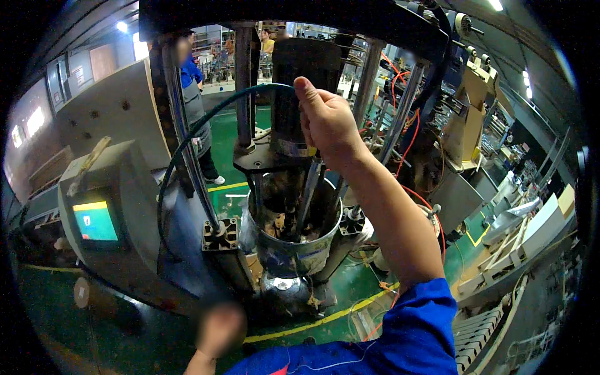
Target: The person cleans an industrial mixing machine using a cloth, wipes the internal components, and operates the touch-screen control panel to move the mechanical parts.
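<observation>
My right hand is raised in front of a dark cylindrical motor, thumb on top and fingers closed. It grips the end of a dark green hose, which arcs left and hangs down beside the machine. Below the motor, a metal plate carries shafts that reach down into a grimy metal bucket. Dark residue coats the bucket's inside. Low at the lower left, my left hand is blurred, so its fingers cannot be made out; nothing shows clearly in it.
A grey control box with a lit screen stands left. Upright steel posts frame the motor. Red air lines run along the right, near my forearm. A person in blue stands behind on the left. Pale boards lie at the right.
</observation>
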`<action>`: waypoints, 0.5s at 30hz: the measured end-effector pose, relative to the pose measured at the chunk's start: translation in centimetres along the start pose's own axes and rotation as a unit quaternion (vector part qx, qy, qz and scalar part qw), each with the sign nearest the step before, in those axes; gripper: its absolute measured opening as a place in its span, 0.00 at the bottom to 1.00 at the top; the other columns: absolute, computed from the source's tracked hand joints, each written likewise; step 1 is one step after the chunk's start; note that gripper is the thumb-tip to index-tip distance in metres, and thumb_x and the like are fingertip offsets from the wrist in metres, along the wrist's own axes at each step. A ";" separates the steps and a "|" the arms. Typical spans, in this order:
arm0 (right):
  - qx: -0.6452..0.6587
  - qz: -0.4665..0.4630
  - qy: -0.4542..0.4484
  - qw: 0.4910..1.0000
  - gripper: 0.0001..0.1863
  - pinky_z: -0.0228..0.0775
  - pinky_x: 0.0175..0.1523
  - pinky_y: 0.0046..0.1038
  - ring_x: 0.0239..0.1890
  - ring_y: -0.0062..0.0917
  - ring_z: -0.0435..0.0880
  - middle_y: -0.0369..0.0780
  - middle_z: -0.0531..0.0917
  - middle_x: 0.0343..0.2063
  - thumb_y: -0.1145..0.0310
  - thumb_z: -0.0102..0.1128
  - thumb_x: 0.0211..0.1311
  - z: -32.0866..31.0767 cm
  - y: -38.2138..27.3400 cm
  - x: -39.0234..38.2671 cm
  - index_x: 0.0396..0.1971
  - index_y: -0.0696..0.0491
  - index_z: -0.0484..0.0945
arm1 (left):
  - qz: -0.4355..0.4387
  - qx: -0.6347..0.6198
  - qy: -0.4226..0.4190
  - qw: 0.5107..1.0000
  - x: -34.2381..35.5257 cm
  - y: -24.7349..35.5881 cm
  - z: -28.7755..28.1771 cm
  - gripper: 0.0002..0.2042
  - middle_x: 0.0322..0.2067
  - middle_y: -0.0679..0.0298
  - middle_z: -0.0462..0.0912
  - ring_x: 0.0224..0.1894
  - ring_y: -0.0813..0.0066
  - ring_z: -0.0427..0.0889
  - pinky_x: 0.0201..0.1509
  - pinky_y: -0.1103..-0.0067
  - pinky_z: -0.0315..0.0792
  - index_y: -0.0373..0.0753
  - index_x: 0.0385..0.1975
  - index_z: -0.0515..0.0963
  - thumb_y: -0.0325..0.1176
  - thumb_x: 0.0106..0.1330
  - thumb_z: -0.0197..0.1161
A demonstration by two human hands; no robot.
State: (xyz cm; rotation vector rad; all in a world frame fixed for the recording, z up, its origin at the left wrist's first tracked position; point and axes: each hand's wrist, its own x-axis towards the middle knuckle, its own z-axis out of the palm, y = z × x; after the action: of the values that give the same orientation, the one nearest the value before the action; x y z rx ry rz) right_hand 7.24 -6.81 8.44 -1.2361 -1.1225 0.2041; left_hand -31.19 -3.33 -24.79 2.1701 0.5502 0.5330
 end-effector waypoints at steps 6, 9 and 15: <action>0.047 0.027 -0.033 0.998 0.27 0.48 0.23 0.21 0.19 0.10 0.58 0.24 0.65 0.15 0.46 0.55 0.74 0.9 -0.8 -0.4 0.18 0.49 0.73 | 0.092 -0.047 0.140 0.985 11.8 14.3 -2.7 0.16 0.48 0.54 0.85 0.47 0.59 0.85 0.52 0.72 0.78 0.40 0.48 0.82 0.34 0.61 0.71; 0.060 0.029 -0.048 0.997 0.26 0.50 0.22 0.19 0.17 0.10 0.61 0.25 0.67 0.15 0.46 0.55 0.74 -0.5 -0.3 -0.6 0.19 0.48 0.72 | 0.176 -0.121 0.200 0.956 20.4 20.9 -1.5 0.20 0.48 0.53 0.84 0.49 0.60 0.85 0.53 0.71 0.78 0.35 0.50 0.80 0.34 0.60 0.74; 0.097 -0.007 -0.110 0.989 0.26 0.52 0.22 0.19 0.18 0.10 0.62 0.26 0.68 0.15 0.46 0.55 0.74 -0.7 -0.7 -0.8 0.20 0.49 0.73 | 0.188 -0.234 0.161 0.940 28.7 24.3 1.0 0.14 0.40 0.59 0.89 0.41 0.72 0.87 0.48 0.76 0.78 0.35 0.43 0.81 0.35 0.63 0.73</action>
State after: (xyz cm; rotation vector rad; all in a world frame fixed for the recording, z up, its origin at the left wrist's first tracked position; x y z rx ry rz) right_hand 7.13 -8.06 8.63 -1.0506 -1.2684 0.4366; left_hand -2.27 -2.07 -0.71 1.7361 0.1434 1.1191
